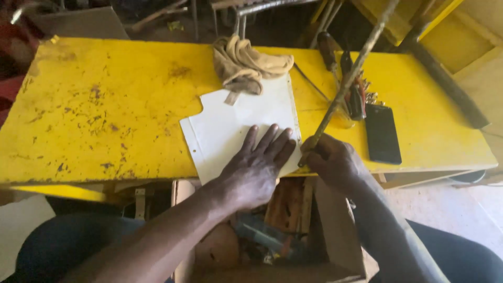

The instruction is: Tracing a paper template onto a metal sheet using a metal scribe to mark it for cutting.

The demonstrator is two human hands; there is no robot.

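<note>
Left hand (257, 167) flattens smooth white sheet (236, 126).

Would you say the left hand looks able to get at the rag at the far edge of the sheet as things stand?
Probably yes: the left hand lies flat on the white sheet, and only bare sheet lies between it and the rag. Lifting it would free the sheet.

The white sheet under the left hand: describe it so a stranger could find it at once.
Start at the scratched yellow table. At its near edge, centre, lies the white sheet, pressed flat by the left hand while the right hand holds a long thin rod at its right edge. It is the only flat white thing, notched at its upper left corner, below a crumpled tan cloth.
</note>
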